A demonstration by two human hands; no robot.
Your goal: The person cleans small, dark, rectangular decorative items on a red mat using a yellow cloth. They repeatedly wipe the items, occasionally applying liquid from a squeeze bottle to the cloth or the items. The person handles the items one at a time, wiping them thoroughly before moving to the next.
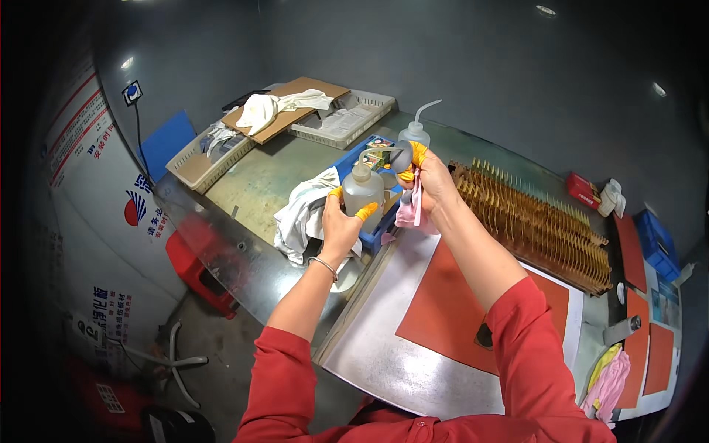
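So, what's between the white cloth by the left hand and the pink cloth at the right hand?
The bottle in the left hand, and part of the blue tray, in the head view.

The desk (288,162) carries a blue tray (371,240); left of the tray lies a crumpled white cloth (299,210), behind-left two pale baskets (227,167) (cardboard (264,131) bridging them), right a brown ribbed rack (535,221), in front a white board (377,362) under an orange mat (439,310).

Sleeves (535,347) are red, finger covers (367,211) yellow — the held bottle (362,196) milky white, the cloth (408,215) right of it pink. The near mat (439,303) is orange-red.
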